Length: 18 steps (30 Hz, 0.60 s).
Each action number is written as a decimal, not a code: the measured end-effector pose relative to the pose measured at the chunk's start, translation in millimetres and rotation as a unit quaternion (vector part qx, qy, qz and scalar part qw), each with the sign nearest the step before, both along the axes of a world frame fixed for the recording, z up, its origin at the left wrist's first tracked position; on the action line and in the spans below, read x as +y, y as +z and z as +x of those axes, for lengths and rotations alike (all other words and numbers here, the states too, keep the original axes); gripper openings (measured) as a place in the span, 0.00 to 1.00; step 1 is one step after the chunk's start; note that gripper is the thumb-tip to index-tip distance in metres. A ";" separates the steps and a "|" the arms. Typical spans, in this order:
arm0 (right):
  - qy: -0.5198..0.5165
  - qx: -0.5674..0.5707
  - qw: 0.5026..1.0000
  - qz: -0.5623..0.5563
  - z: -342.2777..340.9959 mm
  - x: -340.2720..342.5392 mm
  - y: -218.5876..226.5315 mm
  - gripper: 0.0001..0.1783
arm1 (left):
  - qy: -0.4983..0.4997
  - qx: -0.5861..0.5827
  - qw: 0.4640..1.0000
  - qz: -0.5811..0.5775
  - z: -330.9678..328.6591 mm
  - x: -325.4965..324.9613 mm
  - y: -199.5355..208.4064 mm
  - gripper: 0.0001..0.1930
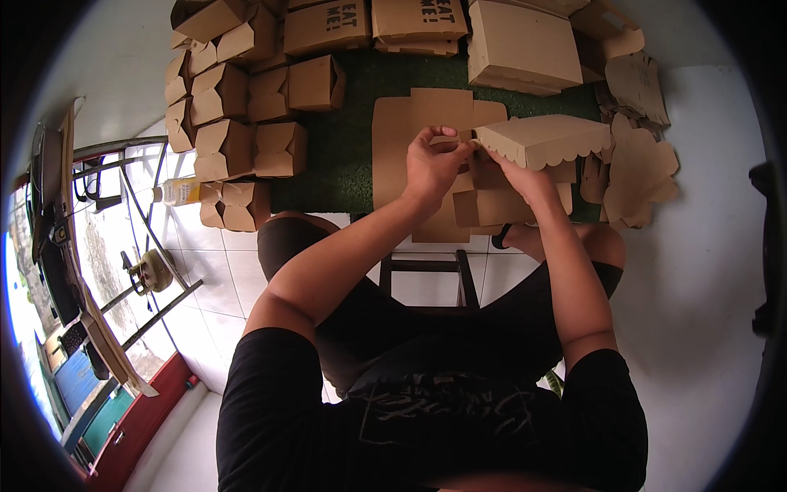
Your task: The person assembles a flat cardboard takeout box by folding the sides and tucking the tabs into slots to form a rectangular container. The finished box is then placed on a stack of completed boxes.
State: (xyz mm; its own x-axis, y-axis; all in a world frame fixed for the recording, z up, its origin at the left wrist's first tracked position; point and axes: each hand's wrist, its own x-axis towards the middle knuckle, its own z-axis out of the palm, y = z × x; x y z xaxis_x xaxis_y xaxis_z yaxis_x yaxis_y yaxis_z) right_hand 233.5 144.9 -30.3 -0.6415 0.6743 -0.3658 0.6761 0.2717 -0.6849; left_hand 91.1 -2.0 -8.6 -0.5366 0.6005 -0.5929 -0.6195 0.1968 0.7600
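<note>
A brown cardboard box with a scalloped lower edge is held tilted above the table, to the right of the middle. My right hand grips it from below, with the fingertips partly hidden under its left end. At that same left end, my left hand has its thumb and fingers pinched on a small flap of the box. Beneath both hands lie flat, unfolded cardboard blanks with cut tabs, overlapping one another and reaching past the table's near edge.
Several small folded boxes stand stacked at the left on the green tabletop. Printed boxes and a larger scalloped box line the far side. Scalloped blanks are at the right, a yellow-labelled bottle at the left.
</note>
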 end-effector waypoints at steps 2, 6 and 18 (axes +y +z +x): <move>0.011 0.003 1.000 0.008 0.8 1.0 -0.5 0.26 | 0.001 -0.001 1.000 0.001 -0.1 0.0 0.9 0.20; -0.045 0.026 0.991 -0.124 2.0 3.2 1.7 0.27 | -0.001 0.000 1.000 -0.001 -0.3 0.1 2.8 0.20; -0.027 0.068 0.997 -0.011 28.3 23.6 -53.4 0.31 | 0.001 -0.002 1.000 -0.008 -0.5 -0.9 10.8 0.20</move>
State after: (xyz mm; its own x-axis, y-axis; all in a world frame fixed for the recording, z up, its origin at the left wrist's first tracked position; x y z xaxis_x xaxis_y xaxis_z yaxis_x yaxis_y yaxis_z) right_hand 261.8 168.5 -83.7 -0.6485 0.7020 -0.2943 0.5906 0.2202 -0.7763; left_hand 90.6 -2.8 2.3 -0.5348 0.5903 -0.6046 -0.6230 0.2079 0.7541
